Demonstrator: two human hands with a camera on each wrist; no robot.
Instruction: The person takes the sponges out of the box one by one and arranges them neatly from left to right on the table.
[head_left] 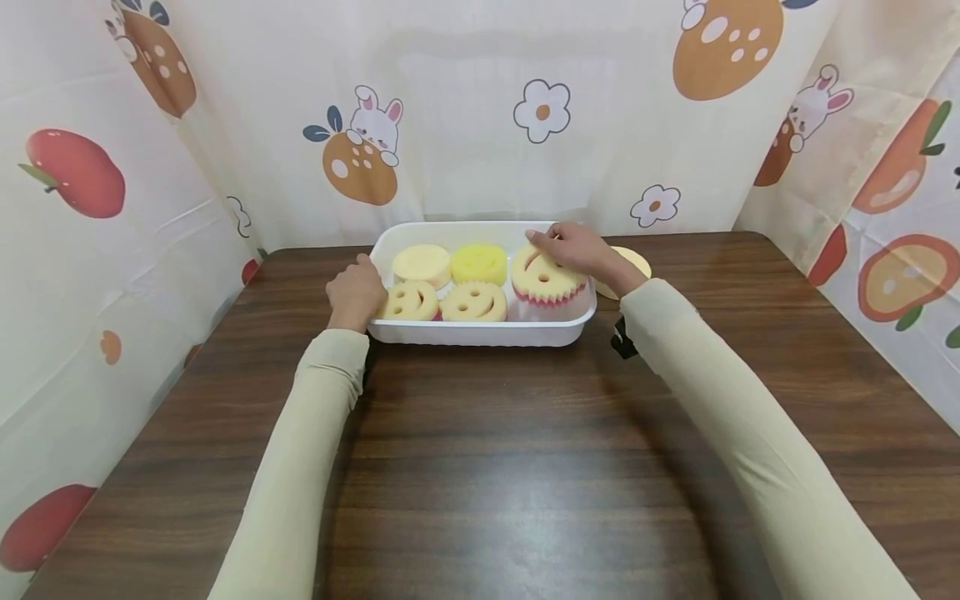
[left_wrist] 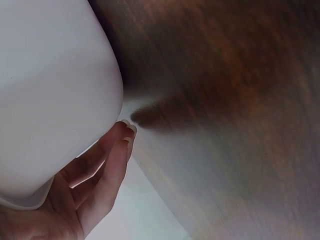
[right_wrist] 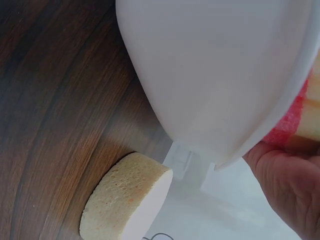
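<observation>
A white plastic tray (head_left: 480,335) stands toward the back of the table, with several round sponges in it. My left hand (head_left: 355,293) grips its left end; in the left wrist view the fingers (left_wrist: 112,167) lie against the outer wall. At the tray's right end my right hand (head_left: 576,248) holds a smiley-face sponge (head_left: 543,282) with a zigzag edge and a pink-red underside. Left of it are a plain cream sponge (head_left: 422,265), a bright yellow sponge (head_left: 478,263) and two cream smiley sponges, one left (head_left: 411,302), one middle (head_left: 474,302).
One more round cream sponge (right_wrist: 127,197) is on the table outside the tray's right end, partly behind my right wrist in the head view. A patterned curtain (head_left: 480,150) hangs behind the brown wooden table (head_left: 480,450) and along both sides.
</observation>
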